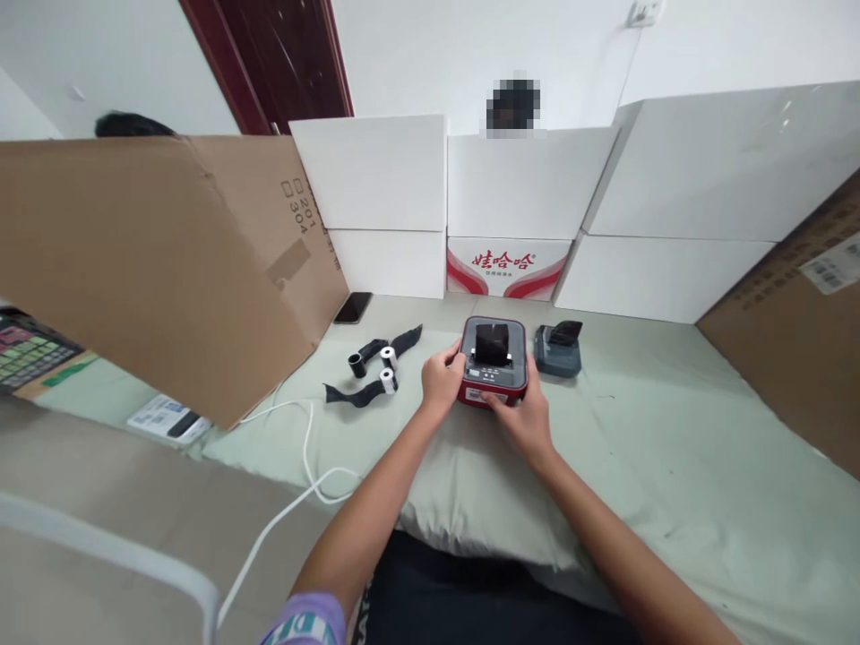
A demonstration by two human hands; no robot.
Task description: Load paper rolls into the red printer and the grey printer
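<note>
A small red and dark grey printer (478, 363) sits in front of me on the green cloth, a black glossy strip (493, 343) sticking up out of its top. My left hand (443, 381) is closed on its left side, fingers curled at the edge. On the right side and front corner, my right hand (528, 417) grips it, thumb on the front face. Just right of it stands a dark blue-grey printer (557, 358) with a black strip coming out. To the left lie a black roll (356, 365) and two white-cored rolls (388, 381) with black strips trailing.
A dark phone (353, 308) lies at the back left. White boxes (376, 179) wall off the far side, with cardboard boxes (167, 251) at left and right. A white cable (309, 448) loops over the bed's front edge. Part of a person's head shows behind the boxes.
</note>
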